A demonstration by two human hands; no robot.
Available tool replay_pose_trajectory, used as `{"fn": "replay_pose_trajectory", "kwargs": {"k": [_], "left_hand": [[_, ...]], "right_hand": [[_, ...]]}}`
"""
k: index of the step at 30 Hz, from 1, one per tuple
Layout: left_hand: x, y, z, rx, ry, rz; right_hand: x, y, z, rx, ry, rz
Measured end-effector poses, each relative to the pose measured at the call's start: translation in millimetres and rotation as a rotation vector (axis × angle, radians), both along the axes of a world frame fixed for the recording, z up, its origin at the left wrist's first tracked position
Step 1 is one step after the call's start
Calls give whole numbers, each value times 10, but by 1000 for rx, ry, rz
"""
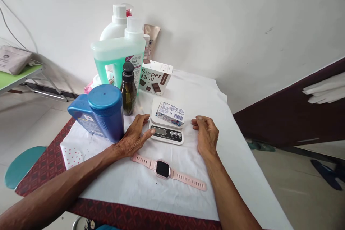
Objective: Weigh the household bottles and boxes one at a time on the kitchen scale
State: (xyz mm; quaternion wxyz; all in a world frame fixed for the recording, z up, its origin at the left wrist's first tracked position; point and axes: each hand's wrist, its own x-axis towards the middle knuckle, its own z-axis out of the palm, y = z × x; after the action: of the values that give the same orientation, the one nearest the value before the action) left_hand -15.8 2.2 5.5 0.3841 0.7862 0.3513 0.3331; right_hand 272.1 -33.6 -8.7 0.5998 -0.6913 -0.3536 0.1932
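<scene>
A small white printed box with a barcode point(170, 112) lies on the platform of a white kitchen scale point(154, 114). The scale's display looks blank. My left hand point(135, 134) is at the scale's left side, fingers apart, the thumb at the display's edge; it holds nothing. To the right of the scale, my right hand point(207, 132) rests with loosely curled fingers, apart from the box and holding nothing visible. A pink smartwatch point(162, 169) with a dark screen lies stretched out in front of the scale, its left strap end near my left wrist.
Left of the scale stand a blue lidded jug point(105, 115), a dark pump bottle point(128, 91) and a large bottle of green liquid point(118, 52). Behind the scale is a Super Meal box point(155, 77). A white cloth point(237, 179) covers the table, which meets the wall.
</scene>
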Motion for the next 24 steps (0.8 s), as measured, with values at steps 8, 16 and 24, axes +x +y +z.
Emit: {"fn": "replay_pose_trajectory", "kwargs": {"k": [8,16,24], "left_hand": [[-5,-3,14,7,18,6],[-4,1,8,2,14,8],[3,-1,9,-9,5,19]], "right_hand": [[-30,-10,58,-26,3,-2],[-49,-8,74,-26,0,6],[-186,-130,495,-38,-222,384]]}}
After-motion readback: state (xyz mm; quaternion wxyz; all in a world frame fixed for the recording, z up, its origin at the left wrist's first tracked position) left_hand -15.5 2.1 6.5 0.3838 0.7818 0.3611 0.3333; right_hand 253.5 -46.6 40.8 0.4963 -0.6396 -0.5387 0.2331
